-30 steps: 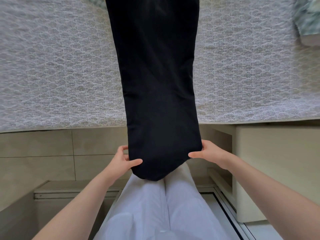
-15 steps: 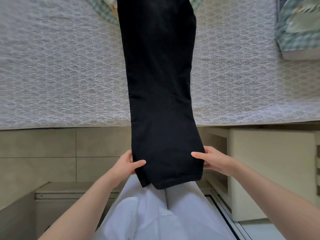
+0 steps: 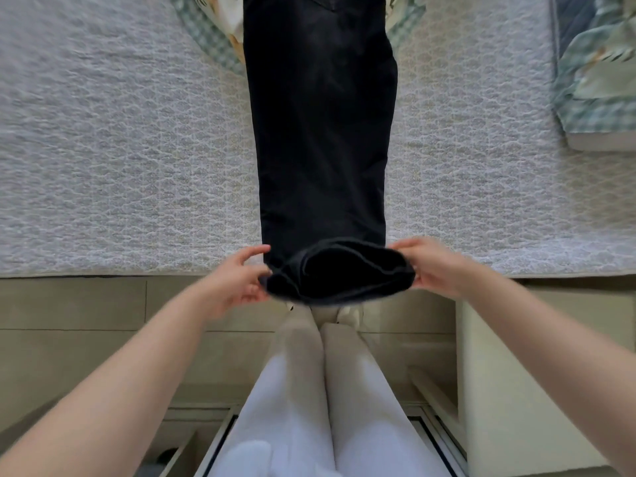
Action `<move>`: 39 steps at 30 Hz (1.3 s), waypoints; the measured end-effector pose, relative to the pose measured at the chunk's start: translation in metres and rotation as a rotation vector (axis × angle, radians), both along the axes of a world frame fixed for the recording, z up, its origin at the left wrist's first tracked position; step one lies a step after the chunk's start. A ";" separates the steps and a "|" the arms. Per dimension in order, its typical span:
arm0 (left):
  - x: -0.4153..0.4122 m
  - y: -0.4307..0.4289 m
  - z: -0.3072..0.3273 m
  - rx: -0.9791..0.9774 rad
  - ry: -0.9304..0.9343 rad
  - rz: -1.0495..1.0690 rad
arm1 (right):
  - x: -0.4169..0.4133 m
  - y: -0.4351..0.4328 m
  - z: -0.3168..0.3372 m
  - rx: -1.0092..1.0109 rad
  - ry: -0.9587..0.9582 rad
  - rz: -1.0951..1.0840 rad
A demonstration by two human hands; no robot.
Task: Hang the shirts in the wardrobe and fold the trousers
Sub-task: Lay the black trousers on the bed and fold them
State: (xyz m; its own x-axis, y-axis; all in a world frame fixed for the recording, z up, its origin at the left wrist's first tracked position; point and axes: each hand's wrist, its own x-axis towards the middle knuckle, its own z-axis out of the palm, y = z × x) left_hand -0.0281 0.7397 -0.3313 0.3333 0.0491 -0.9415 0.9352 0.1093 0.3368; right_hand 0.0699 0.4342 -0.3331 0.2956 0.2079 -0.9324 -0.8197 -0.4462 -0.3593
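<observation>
On my feed the fingers point(image 3: 255, 252) of the left hand point(image 3: 237, 284) are curled, and with the thumb they pinch the left edge of the trousers point(image 3: 320, 132) at the near end. The fingers point(image 3: 409, 247) of the right hand point(image 3: 435, 266) are curled the same way on the right edge, grasping the cloth. Between the two hands the hem end point(image 3: 339, 270) is lifted and turned back on itself in a loose roll, and I see its dark inside facing me. It hangs just over the near edge of the bed point(image 3: 120, 149). Motion blur softens both hands, so I cannot tell how many fingers are under the cloth.

The rest of the black trousers lies flat and straight along the bed, running away from me to the top of the view. At the far end they lie over a checked garment point(image 3: 206, 36), which shows on both sides. Well apart, at the far right of the bed, sits a pile point(image 3: 599, 80) of green patterned clothes.

Below the hands I see the person's legs point(image 3: 303, 390) in white, standing on the beige floor point(image 3: 86, 304) close to the bed. A pale cabinet point(image 3: 516, 373) stands at the right, just beside the bed.
</observation>
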 end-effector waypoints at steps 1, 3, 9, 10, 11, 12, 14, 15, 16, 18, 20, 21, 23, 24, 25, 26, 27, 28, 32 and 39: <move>0.022 0.008 -0.001 -0.040 0.002 -0.005 | 0.020 0.004 -0.001 0.015 -0.006 -0.037; 0.063 0.022 -0.005 -0.112 -0.041 0.079 | 0.058 0.015 -0.001 0.056 -0.030 -0.167; 0.111 0.033 -0.057 0.208 -0.109 0.080 | 0.099 0.019 -0.055 -0.246 -0.172 -0.320; 0.102 0.029 -0.068 0.269 -0.075 -0.044 | 0.091 0.018 -0.066 -0.293 -0.156 -0.257; 0.092 0.023 -0.079 0.284 -0.049 -0.124 | 0.081 0.017 -0.075 -0.316 -0.132 -0.199; 0.081 0.017 -0.086 0.282 -0.033 -0.152 | 0.071 0.017 -0.081 -0.324 -0.113 -0.145; 0.064 0.010 -0.100 0.306 -0.046 -0.152 | 0.051 0.017 -0.092 -0.301 -0.101 -0.048; 0.058 0.008 -0.106 0.336 -0.067 -0.169 | 0.043 0.016 -0.098 -0.285 -0.105 -0.029; 0.053 0.007 -0.112 0.361 -0.083 -0.193 | 0.037 0.016 -0.103 -0.271 -0.119 -0.027; 0.047 0.008 -0.120 0.390 -0.089 -0.250 | 0.028 0.016 -0.110 -0.266 -0.160 -0.010; 0.042 0.010 -0.122 0.343 -0.105 -0.310 | 0.023 0.017 -0.112 -0.256 -0.196 0.037; 0.039 0.010 -0.121 0.307 -0.120 -0.320 | 0.020 0.017 -0.112 -0.264 -0.226 0.064; 0.032 0.012 -0.116 0.254 -0.175 -0.291 | 0.015 0.017 -0.110 -0.280 -0.312 0.081; 0.028 0.012 -0.112 0.225 -0.198 -0.258 | 0.013 0.016 -0.108 -0.270 -0.345 0.072; 0.023 0.014 -0.109 0.203 -0.207 -0.225 | 0.011 0.014 -0.107 -0.259 -0.366 0.075; 0.018 0.015 -0.107 0.191 -0.208 -0.203 | 0.008 0.013 -0.106 -0.246 -0.385 0.088; 0.012 0.015 -0.107 0.191 -0.205 -0.186 | 0.006 0.011 -0.106 -0.242 -0.391 0.116; 0.007 0.015 -0.107 0.197 -0.196 -0.169 | 0.004 0.010 -0.106 -0.240 -0.397 0.145; 0.003 0.007 -0.108 0.230 -0.167 -0.092 | 0.001 0.007 -0.106 -0.236 -0.373 0.220; 0.005 0.001 -0.106 0.292 -0.113 -0.052 | -0.016 -0.002 -0.105 -0.190 -0.308 0.055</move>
